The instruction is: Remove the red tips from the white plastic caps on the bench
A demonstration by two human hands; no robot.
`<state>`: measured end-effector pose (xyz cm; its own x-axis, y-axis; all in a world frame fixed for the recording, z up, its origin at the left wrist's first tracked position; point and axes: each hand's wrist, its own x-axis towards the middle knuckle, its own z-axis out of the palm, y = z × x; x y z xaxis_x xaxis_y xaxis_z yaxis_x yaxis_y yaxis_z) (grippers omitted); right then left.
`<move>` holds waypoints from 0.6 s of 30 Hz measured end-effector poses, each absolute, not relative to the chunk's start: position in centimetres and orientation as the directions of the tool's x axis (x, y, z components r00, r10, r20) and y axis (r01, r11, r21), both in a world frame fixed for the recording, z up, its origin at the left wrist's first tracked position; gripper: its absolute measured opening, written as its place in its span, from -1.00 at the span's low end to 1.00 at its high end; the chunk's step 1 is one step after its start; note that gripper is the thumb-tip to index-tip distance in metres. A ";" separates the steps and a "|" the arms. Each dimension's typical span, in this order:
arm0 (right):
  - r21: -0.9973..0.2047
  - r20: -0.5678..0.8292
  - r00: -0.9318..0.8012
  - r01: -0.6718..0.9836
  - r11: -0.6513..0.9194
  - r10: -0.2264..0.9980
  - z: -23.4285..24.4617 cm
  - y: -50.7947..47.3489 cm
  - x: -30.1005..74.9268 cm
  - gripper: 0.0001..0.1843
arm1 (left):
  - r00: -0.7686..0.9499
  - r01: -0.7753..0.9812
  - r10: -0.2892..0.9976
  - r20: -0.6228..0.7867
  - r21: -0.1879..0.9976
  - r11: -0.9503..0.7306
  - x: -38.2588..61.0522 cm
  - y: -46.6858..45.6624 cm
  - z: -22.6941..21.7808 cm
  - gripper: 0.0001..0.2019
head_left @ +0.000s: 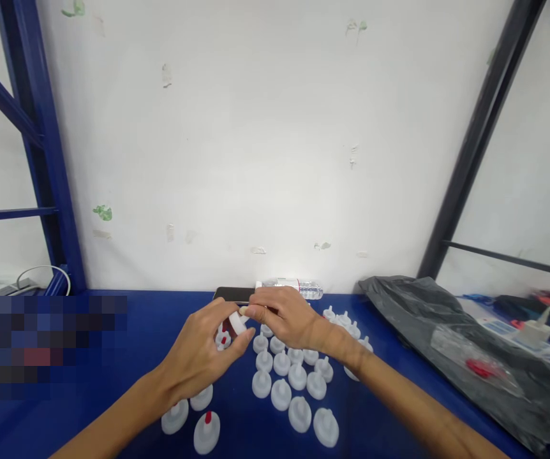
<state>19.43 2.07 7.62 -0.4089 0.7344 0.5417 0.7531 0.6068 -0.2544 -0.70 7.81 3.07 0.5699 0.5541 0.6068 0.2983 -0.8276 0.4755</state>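
Observation:
My left hand [203, 354] and my right hand [287, 317] meet over the blue table [126, 338], fingers pinched together on one small white plastic cap [237, 322] between them. Below and to the right, several white caps [282, 376] stand in rows. Near my left wrist stands a white cap with a red tip [207, 431], beside two plain white ones. A red-and-white piece [223, 340] shows under my left fingers.
A dark phone [233, 294] and a lying clear water bottle [290, 286] rest against the white wall. A grey plastic bag [452, 344] with red parts inside covers the right side. A power strip with plug [531, 331] lies far right. Blue shelf posts [45, 146] rise at left.

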 end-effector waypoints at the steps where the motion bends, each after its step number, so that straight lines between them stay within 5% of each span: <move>1: -0.259 0.553 -0.419 0.735 0.627 0.720 7.7 1.8 19.4 -0.55 | 0.597 0.254 0.565 0.570 0.534 -0.807 -0.7 7.7 3.3 -0.68; 6: -0.252 0.622 -0.403 0.709 0.659 0.671 8.6 1.5 18.6 -0.60 | 0.663 0.142 0.598 0.450 0.709 -0.691 -0.5 8.0 3.8 -0.53; 10: -0.290 0.512 -0.422 0.735 0.613 0.748 8.7 1.7 18.4 -0.56 | 0.645 0.154 0.620 0.446 0.719 -0.678 -0.6 8.2 3.4 -0.53; 18: -0.634 0.337 -0.480 0.519 0.573 0.809 7.0 2.7 19.2 -0.49 | 0.654 0.215 0.645 0.395 0.720 -0.660 -0.6 7.8 3.5 -0.74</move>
<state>19.20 2.70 7.03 -0.4805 0.8095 0.3375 0.5193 0.5727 -0.6344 -0.59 7.75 3.51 0.6542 0.6447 0.3954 0.2148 -0.6597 0.7202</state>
